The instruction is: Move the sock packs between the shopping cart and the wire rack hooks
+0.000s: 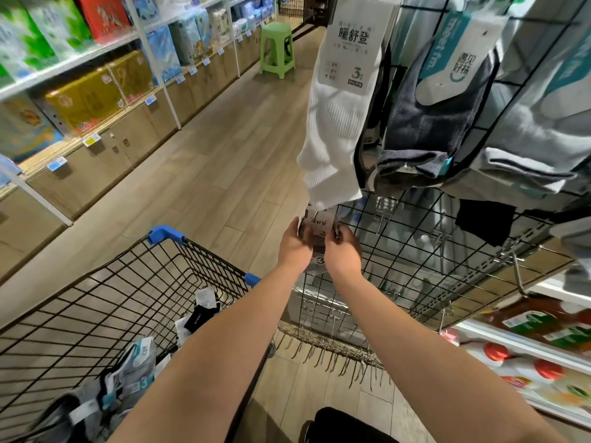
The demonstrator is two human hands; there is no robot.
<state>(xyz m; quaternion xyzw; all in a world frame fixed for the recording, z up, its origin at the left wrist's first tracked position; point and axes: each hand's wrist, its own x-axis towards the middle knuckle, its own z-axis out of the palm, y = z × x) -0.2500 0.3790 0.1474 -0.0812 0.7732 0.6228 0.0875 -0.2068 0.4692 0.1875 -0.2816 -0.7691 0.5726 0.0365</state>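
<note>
- The left hand [295, 243] and the right hand [343, 247] reach forward side by side, just right of the frame's centre; between them is a sock pack [318, 230] with a white printed card, held against the black wire rack [415, 251].
- The left hand grasps the pack's left edge, fingers curled round the card; the pack lies at about 2 o'clock from that hand, touching it.
- The right hand pinches the pack's right edge with curled fingers; the pack lies at about 10 o'clock from it, touching; a lower part of the pack shows between the two wrists.
- Straight above, at 12 o'clock from the hands, hang white socks [335, 116] with a like card, their toe end just over the held pack; at 2 o'clock hang dark grey socks [438, 123].
- At 8 o'clock from the hands stands a wire shopping cart [153, 282] with blue corners; more sock packs [134, 372] lie in it.
- At 11 o'clock, far down the aisle, a green stool [276, 49] stands on the wood floor [208, 161]; shelves of boxed goods [86, 94] run along the left.
</note>
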